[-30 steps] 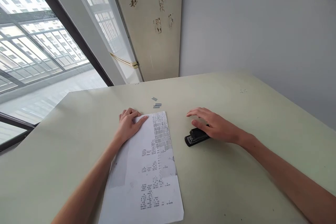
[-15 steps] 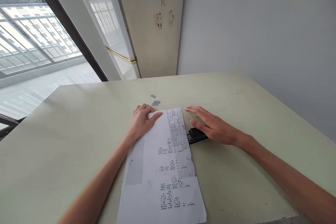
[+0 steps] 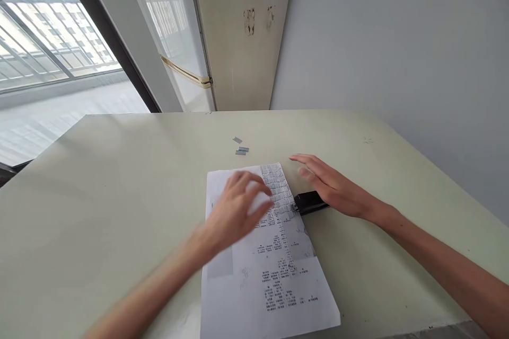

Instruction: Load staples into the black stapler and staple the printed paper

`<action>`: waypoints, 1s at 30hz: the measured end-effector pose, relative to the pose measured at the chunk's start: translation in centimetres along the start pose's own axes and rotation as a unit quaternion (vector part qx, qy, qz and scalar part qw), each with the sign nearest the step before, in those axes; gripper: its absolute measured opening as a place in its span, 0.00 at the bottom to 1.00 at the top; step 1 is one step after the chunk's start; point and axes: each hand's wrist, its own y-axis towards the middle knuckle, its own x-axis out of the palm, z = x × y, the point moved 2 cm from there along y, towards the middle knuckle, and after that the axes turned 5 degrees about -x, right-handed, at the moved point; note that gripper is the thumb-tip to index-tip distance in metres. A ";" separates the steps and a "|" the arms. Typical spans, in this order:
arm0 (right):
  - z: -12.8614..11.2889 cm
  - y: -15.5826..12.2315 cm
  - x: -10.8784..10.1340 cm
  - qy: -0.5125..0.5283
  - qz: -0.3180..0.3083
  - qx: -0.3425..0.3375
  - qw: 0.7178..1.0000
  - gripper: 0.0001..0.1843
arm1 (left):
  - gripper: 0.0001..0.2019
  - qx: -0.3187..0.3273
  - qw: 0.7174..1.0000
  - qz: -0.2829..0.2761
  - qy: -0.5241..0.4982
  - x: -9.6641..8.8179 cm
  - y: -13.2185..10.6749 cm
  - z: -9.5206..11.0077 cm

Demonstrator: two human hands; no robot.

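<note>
A printed sheet of paper [image 3: 270, 265] lies on a pale green table [image 3: 119, 180]. My left hand [image 3: 238, 209] is over the upper part of the sheet, blurred by motion, with its fingers spread. My right hand [image 3: 332, 185] lies flat and open on the rear part of a black stapler [image 3: 308, 202], whose front end meets the sheet's right edge. Whether the paper edge sits inside the stapler's jaw I cannot tell.
A few loose strips of staples [image 3: 240, 148] lie on the table beyond the paper. A grey wall [image 3: 397, 37] stands behind and to the right. A window with a dark frame [image 3: 107, 37] is at the left, beside a stained beige panel [image 3: 242, 32].
The sheet has slid to the right until its edge reaches the stapler. My left hand has moved from the sheet's top left corner onto its upper middle. My right hand stays on the stapler.
</note>
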 end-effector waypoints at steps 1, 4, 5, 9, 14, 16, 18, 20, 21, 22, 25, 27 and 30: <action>-0.1 0.3 0.1 0.000 0.012 0.007 1.000 0.31 | 0.10 0.025 0.999 -0.039 -0.006 0.3 -1.0 0.9; -0.5 1.3 0.7 -0.014 0.010 0.014 1.000 0.34 | 0.24 0.074 0.991 -0.113 0.011 1.5 -3.3 2.7; -0.7 1.5 1.0 -0.020 -0.001 0.013 1.000 0.35 | 0.27 0.085 0.988 -0.124 0.022 1.9 -3.7 2.9; -1.7 1.3 1.8 -0.041 -0.046 0.014 0.998 0.36 | 0.31 0.106 0.985 -0.130 0.042 3.1 -3.9 3.0; -2.3 0.8 1.9 -0.060 -0.058 -0.002 0.996 0.34 | 0.29 0.102 0.989 -0.107 0.028 3.7 -3.4 2.7; -2.3 0.7 1.9 -0.071 -0.065 -0.010 0.995 0.34 | 0.29 0.101 0.989 -0.107 0.028 3.9 -3.4 2.8; -2.2 0.8 2.0 -0.081 -0.068 -0.014 0.994 0.34 | 0.29 0.100 0.989 -0.102 0.025 4.1 -3.4 2.8; -2.0 0.8 2.1 -0.086 -0.065 -0.016 0.994 0.34 | 0.28 0.096 0.991 -0.093 0.020 4.3 -3.4 2.8; -2.0 0.8 2.1 -0.087 -0.062 -0.015 0.994 0.33 | 0.28 0.094 0.991 -0.090 0.019 4.5 -3.4 2.8; -1.9 0.8 2.2 -0.088 -0.059 -0.011 0.994 0.33 | 0.28 0.091 0.992 -0.090 0.020 4.6 -3.4 2.8; -1.9 0.8 2.4 -0.091 -0.057 0.009 0.994 0.33 | 0.29 0.082 0.992 -0.094 0.023 4.9 -3.4 2.8; -2.0 0.8 2.6 -0.099 -0.060 0.021 0.993 0.33 | 0.29 0.079 0.992 -0.096 0.021 5.0 -3.4 2.8; -2.1 0.9 2.8 -0.109 -0.063 0.030 0.992 0.34 | 0.29 0.076 0.992 -0.101 0.018 5.2 -3.4 2.9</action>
